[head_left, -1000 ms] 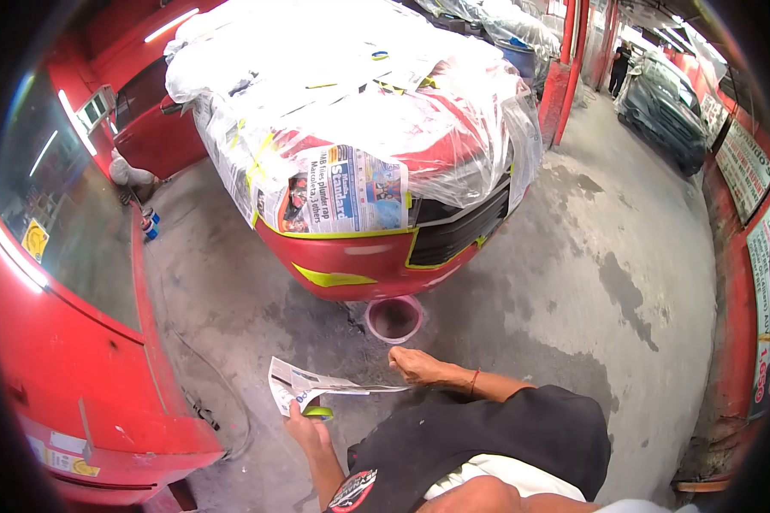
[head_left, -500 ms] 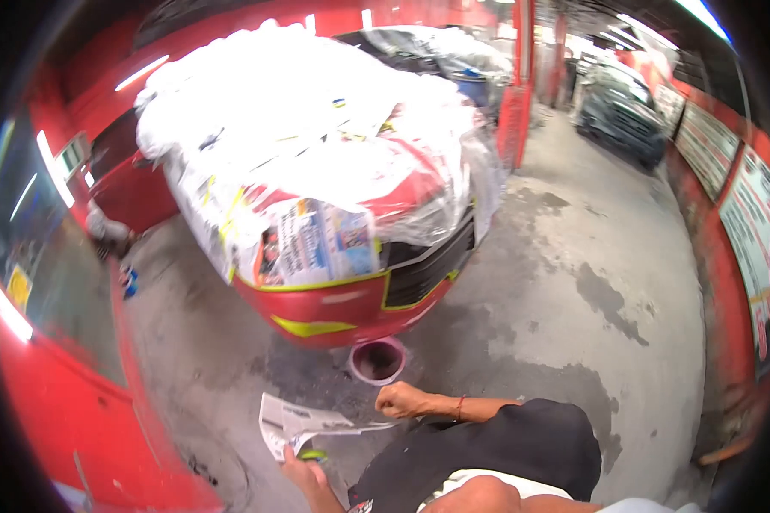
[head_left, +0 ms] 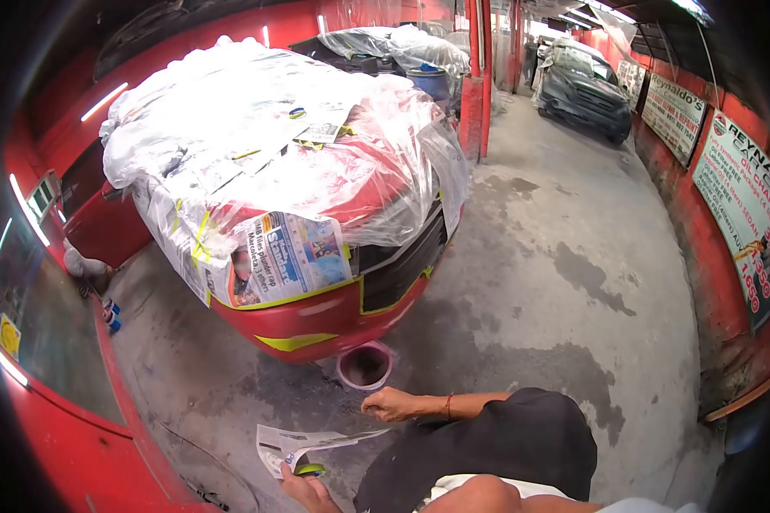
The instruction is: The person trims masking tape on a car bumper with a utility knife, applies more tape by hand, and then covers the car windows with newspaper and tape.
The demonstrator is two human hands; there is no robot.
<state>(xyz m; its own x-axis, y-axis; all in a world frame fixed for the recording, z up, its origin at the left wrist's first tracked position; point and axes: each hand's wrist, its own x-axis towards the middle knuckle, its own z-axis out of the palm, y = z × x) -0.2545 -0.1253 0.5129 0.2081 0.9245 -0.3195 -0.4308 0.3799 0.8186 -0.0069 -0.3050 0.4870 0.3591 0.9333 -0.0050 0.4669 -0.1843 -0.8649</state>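
My left hand is at the bottom, its fingers closed on a sheet of newspaper. A yellow-green roll of tape sits against the sheet beside these fingers. To the right, my right hand is closed, above the sheet's right end; what its fingers hold, if anything, is too small to make out. Just beyond this hand, a pink bucket stands on the floor. In front is a red car, its upper part covered with clear plastic, newspaper and yellow-green tape.
A dark car stands at the back right. Red posts rise behind the covered car, near a blue drum. Signs hang along the right wall. A red ledge runs along the left, with a cable on the floor.
The view has shifted, so the covered car appears further left. The newspaper sheet sits slightly lower and looks more folded over. Both hands remain closed.
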